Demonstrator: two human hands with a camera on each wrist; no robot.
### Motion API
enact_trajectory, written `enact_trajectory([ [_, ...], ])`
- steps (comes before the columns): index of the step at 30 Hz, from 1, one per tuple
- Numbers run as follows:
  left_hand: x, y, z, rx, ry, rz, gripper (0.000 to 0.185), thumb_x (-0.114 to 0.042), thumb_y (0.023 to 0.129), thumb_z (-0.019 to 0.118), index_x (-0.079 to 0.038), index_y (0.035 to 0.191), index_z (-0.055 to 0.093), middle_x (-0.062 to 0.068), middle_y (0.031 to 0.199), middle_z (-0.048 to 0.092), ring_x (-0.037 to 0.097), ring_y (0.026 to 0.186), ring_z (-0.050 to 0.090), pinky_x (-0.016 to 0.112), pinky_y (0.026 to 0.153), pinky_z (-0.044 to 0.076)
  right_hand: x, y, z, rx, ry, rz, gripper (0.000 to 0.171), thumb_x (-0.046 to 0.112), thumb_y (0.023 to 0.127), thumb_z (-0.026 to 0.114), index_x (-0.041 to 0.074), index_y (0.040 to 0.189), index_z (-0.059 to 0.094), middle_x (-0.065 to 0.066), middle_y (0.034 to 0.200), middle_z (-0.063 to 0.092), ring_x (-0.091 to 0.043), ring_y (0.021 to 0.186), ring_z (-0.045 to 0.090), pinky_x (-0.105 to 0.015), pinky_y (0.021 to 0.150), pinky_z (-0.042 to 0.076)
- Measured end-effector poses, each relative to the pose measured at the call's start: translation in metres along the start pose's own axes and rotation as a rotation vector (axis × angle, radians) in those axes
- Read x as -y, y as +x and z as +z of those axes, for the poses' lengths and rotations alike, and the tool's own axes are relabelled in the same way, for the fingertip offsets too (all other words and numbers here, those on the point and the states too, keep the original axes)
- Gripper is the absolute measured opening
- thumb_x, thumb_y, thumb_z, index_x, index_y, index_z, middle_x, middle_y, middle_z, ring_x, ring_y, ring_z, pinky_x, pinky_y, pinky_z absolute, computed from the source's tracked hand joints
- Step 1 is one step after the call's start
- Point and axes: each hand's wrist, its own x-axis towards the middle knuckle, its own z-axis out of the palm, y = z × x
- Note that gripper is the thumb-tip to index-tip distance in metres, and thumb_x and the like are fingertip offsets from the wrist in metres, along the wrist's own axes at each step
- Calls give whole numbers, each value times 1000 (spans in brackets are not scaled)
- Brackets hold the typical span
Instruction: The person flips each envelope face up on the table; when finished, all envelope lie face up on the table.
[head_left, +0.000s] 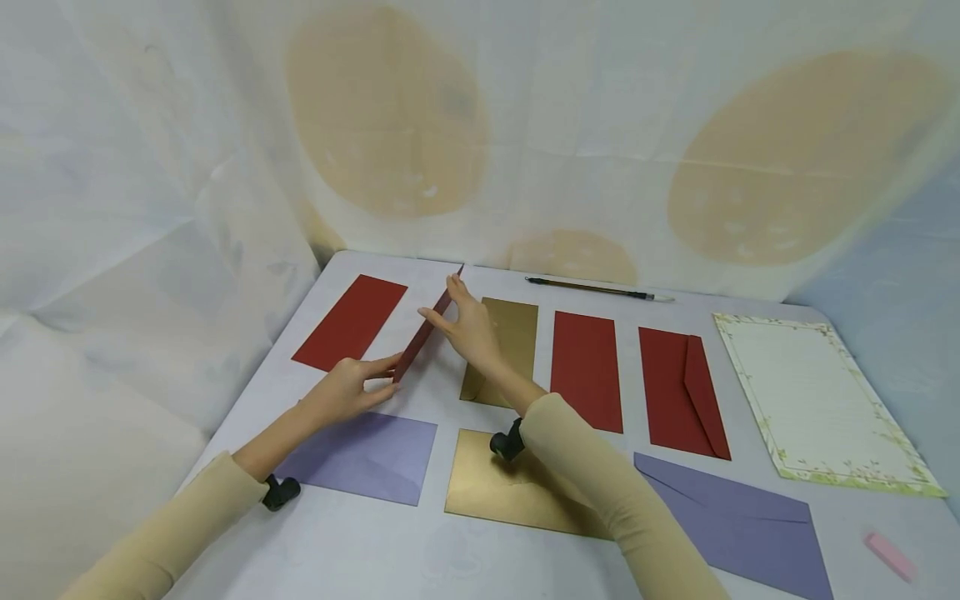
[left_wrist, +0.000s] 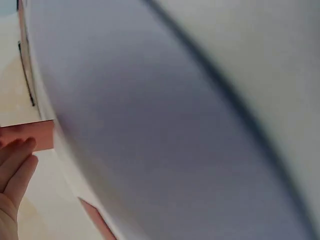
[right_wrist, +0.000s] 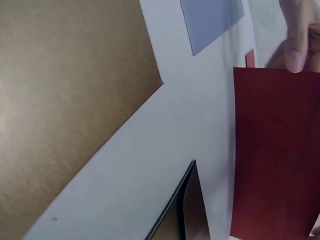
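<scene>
Covering the table (head_left: 352, 542), a white cloth (head_left: 150, 167) drapes the walls behind.

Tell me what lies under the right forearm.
Under the right forearm lies a flat gold paper envelope on the pale table. Its left part shows; the sleeve covers its right end, so that corner cannot be seen.

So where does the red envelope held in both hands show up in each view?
Head: the held red envelope stands on edge left of centre, between the left hand and right hand.
Left wrist: a pale red strip at the left edge, behind fingertips.
Right wrist: a large red panel fills the right side.
Shared landmark: the gold envelope, absent from the left wrist view.
</scene>
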Motion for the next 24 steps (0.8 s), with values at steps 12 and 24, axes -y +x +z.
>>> enact_trajectory([
  [12, -17, 24, -29, -53, 24, 66, 74, -8, 67, 88, -1, 134, 56, 16, 113, 68, 27, 94, 69, 36, 68, 56, 5, 7, 3, 29, -15, -30, 85, 56, 90, 59, 4, 150, 30, -11, 155, 26, -23, 140, 28, -39, 109, 31],
  [24, -12, 21, -30, -14, -14, -5, 70, -3, 72, 83, -6, 136, 56, 16, 117, 66, 32, 92, 69, 39, 78, 55, -1, 10, 7, 59, 67, -88, 84, 48, 90, 63, 4, 151, 27, -9, 156, 24, -20, 141, 27, -34, 110, 29],
])
